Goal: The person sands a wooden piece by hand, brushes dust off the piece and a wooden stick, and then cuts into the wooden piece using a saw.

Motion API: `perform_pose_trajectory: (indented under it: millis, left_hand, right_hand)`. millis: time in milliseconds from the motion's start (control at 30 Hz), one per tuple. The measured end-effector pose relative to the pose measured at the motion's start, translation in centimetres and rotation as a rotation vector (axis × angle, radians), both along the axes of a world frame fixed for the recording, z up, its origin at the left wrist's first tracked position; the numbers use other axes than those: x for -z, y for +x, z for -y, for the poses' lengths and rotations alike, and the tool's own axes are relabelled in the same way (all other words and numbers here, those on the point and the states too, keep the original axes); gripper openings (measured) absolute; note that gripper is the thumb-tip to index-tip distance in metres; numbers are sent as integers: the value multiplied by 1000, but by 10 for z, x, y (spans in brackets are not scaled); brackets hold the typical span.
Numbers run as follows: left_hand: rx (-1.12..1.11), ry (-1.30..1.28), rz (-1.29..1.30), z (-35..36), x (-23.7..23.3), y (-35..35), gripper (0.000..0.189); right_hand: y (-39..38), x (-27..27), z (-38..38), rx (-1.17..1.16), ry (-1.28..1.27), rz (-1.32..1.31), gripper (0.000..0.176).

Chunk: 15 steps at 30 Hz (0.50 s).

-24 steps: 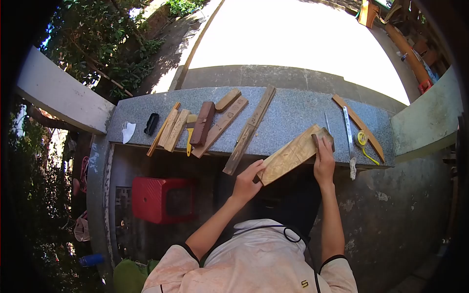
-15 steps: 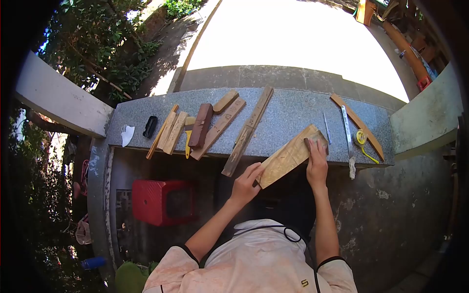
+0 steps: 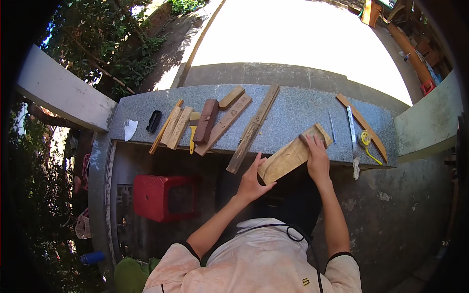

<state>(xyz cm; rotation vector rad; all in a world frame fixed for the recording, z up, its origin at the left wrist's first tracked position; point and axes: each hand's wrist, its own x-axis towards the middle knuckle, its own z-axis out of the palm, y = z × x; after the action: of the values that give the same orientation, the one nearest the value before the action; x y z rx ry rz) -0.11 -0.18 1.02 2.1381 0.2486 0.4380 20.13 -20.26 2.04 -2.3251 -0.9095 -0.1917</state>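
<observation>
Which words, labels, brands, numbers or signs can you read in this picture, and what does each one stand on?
"S" or "5": a small dark mark on the front of the shirt; I cannot tell which character it is.
Yellow tape measure: any print is too small to read.
Long metal strip: any markings are too small to read.
Wooden board: no readable text.

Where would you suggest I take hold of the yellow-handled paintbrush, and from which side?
Probably by the paintbrush's yellow handle, coming from the near side of the bench: the handle points that way, its end at the near edge, while the bristles face away.
</observation>
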Motion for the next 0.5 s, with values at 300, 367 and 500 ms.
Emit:
perform_pose_trajectory:
  millis: [300,367,500]
  left_hand:
    - [-5,-2,-48,3,-3,7,137]
    - [-16,1,-50,4,-4,8,138]
    - [-8,40,-47,5,-4,12,138]
  right_hand:
    - [-34,-2,-37,-233,21,72,52]
    - [8,-11,-30,13,53,-55,53]
    - [-33,-10,-51,-134,-39,-90,54]
